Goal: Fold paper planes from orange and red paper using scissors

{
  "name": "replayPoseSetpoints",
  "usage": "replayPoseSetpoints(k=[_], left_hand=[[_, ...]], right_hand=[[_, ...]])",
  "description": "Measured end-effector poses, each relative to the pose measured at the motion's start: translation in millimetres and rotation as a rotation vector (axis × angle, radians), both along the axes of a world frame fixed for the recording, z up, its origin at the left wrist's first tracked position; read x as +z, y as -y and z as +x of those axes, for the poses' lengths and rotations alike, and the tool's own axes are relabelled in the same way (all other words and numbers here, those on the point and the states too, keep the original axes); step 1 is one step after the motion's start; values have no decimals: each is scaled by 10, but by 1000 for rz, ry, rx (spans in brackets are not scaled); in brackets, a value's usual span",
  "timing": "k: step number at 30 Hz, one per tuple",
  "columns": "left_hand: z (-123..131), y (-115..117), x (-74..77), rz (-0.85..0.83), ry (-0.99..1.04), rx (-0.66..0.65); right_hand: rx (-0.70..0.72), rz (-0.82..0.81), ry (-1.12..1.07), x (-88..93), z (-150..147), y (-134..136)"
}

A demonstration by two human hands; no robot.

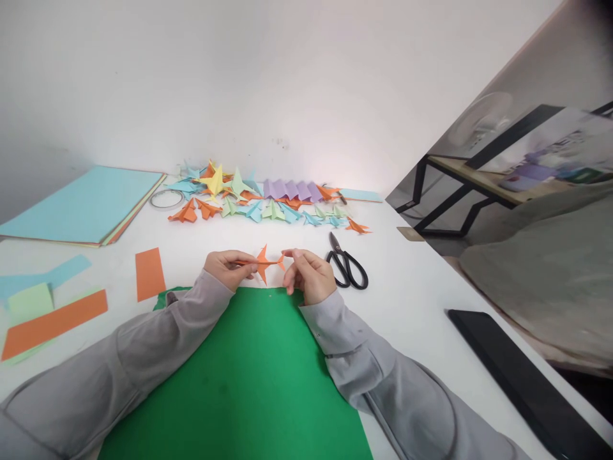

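Observation:
Both hands pinch a small folded orange paper figure [263, 262] above the far edge of a large green sheet [253, 377]. My left hand [228, 268] grips its left end with closed fingers. My right hand [309, 274] pinches its right tip, fingers curled. Black scissors [348, 265] lie just right of my right hand on the white table [412, 287].
A row of several folded paper figures [258, 198] in many colours lies at the back by the wall. A stack of coloured sheets [86, 206] sits back left, with a tape roll [166, 199] beside it. Orange strips [149, 273], blue and green offcuts lie left. A black flat object [522, 377] lies right.

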State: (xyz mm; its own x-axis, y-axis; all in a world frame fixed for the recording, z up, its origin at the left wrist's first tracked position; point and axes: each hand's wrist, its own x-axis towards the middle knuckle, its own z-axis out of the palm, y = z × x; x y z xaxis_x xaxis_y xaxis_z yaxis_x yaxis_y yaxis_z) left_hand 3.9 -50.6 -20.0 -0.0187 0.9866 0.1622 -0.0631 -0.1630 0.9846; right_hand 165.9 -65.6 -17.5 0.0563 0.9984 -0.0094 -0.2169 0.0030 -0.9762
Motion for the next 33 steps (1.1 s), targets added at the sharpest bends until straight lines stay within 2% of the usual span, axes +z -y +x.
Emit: replayPoseSetpoints(k=[4, 8, 11, 15, 19, 26, 33], left_hand=[[-12, 1, 27, -30, 28, -26], [-17, 18, 68, -86, 113, -89], [-6, 42, 85, -114, 143, -134], [11, 74, 86, -142, 153, -192], [16, 82, 81, -148, 136, -197], [0, 57, 67, -140, 157, -224], [-32, 54, 81, -250, 203, -326]], right_hand=[[-23, 18, 16, -27, 0, -2], [114, 73, -59, -53, -2, -22], [177, 121, -19, -89, -27, -44], [135, 133, 60, -128, -62, -39], [102, 107, 103, -101, -56, 3], [110, 112, 85, -67, 4, -16], [90, 40, 42, -79, 50, -39]])
